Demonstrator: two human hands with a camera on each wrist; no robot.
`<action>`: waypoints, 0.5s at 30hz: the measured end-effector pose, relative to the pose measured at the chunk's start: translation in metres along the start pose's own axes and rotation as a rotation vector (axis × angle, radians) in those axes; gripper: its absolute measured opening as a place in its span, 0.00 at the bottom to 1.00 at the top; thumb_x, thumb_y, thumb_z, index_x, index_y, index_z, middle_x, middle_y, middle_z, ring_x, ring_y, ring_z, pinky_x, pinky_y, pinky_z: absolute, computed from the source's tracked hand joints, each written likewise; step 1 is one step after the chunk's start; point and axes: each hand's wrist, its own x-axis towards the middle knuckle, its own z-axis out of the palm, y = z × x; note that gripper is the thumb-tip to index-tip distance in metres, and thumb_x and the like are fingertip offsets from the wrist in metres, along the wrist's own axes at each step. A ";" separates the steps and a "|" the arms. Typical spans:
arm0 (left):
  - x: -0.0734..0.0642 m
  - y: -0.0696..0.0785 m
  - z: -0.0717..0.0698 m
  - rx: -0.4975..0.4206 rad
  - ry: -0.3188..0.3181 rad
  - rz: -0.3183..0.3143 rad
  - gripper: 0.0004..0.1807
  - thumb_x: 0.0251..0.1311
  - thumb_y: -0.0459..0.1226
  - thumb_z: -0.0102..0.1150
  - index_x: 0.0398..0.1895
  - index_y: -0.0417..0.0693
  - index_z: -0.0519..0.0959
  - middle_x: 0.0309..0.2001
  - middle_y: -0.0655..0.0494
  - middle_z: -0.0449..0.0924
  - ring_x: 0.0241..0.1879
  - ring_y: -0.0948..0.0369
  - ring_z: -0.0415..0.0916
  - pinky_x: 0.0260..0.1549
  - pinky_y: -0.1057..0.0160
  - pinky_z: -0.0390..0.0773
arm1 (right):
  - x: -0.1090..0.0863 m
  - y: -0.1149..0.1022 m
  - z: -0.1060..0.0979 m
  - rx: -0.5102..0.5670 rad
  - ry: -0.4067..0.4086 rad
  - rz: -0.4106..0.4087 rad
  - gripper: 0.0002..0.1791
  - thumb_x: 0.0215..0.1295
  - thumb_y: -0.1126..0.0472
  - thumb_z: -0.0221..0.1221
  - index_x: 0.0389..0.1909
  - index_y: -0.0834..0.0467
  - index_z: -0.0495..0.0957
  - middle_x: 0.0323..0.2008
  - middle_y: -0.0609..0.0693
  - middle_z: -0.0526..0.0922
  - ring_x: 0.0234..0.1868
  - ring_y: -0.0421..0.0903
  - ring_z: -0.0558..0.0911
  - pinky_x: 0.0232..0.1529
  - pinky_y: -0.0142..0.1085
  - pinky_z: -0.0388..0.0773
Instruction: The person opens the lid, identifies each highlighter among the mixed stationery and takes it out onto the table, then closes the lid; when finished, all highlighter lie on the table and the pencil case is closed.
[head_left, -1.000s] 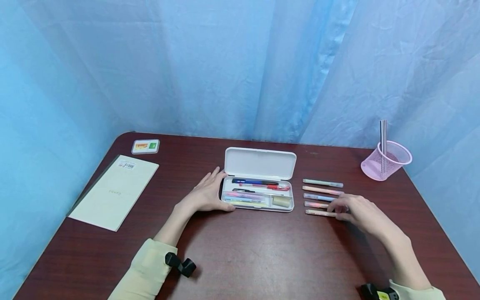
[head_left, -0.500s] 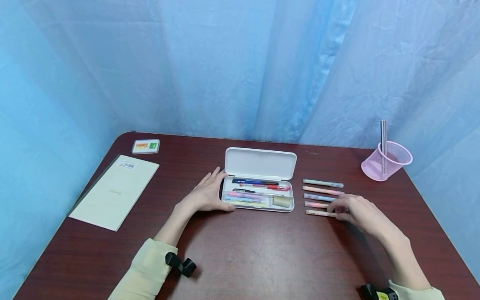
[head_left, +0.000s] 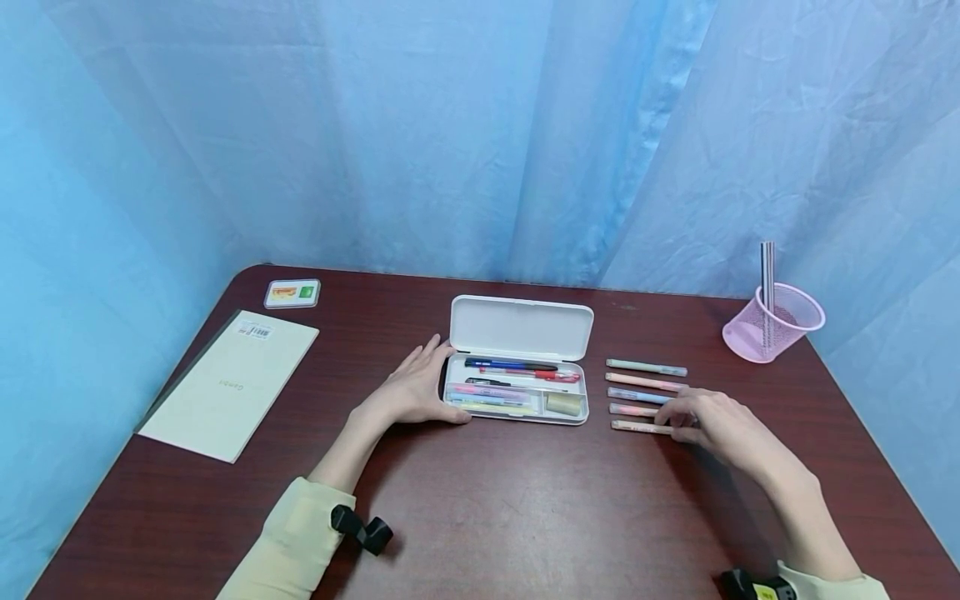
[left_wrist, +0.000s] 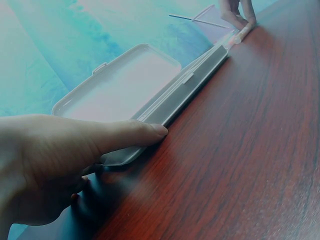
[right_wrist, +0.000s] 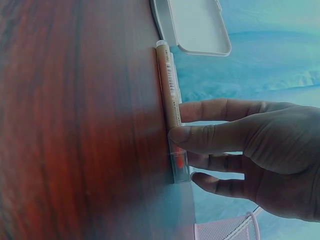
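A white pencil case (head_left: 521,325) lies with its lid up in the middle of the table, holding several pens and a beige block. My left hand (head_left: 408,387) holds its left end, thumb (left_wrist: 145,132) along the front wall and fingers at the back corner. To the right of the case, several pastel pens lie in a row, among them a green pen (head_left: 645,367) and a blue pen (head_left: 633,394). My right hand (head_left: 720,425) pinches the nearest pen, a beige one (right_wrist: 170,85) with a clear cap end, between thumb and fingers. It lies low at the tabletop.
A pink mesh pen cup (head_left: 772,321) with thin striped sticks stands at the far right. On the left are a cream notebook (head_left: 228,383) and a small white card-like case (head_left: 292,293). A blue curtain (head_left: 450,142) hangs behind the table (head_left: 525,517).
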 end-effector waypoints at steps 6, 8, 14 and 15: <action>0.002 -0.001 0.001 0.009 0.003 0.013 0.59 0.45 0.57 0.78 0.78 0.46 0.59 0.83 0.44 0.52 0.85 0.50 0.40 0.84 0.49 0.44 | -0.001 0.001 0.000 -0.002 0.000 0.002 0.14 0.56 0.63 0.74 0.34 0.38 0.86 0.30 0.32 0.78 0.31 0.31 0.74 0.30 0.32 0.71; 0.002 -0.001 0.001 0.007 0.004 0.014 0.59 0.45 0.57 0.78 0.78 0.46 0.59 0.83 0.44 0.52 0.85 0.50 0.40 0.84 0.48 0.45 | -0.001 0.001 0.000 0.001 -0.002 0.005 0.14 0.56 0.63 0.74 0.33 0.38 0.86 0.29 0.32 0.77 0.30 0.31 0.73 0.29 0.32 0.71; 0.001 -0.001 0.001 0.003 0.005 0.012 0.59 0.45 0.57 0.78 0.78 0.46 0.59 0.83 0.44 0.51 0.85 0.50 0.40 0.84 0.48 0.45 | -0.001 0.001 0.000 -0.013 0.009 -0.007 0.14 0.55 0.62 0.75 0.33 0.38 0.86 0.30 0.32 0.77 0.31 0.31 0.73 0.30 0.32 0.71; 0.001 -0.001 0.001 0.003 0.005 0.011 0.59 0.45 0.57 0.78 0.78 0.46 0.59 0.83 0.44 0.51 0.85 0.50 0.40 0.84 0.48 0.45 | -0.001 0.001 0.000 -0.015 0.011 -0.008 0.14 0.55 0.62 0.75 0.33 0.38 0.86 0.30 0.32 0.77 0.31 0.32 0.73 0.30 0.32 0.71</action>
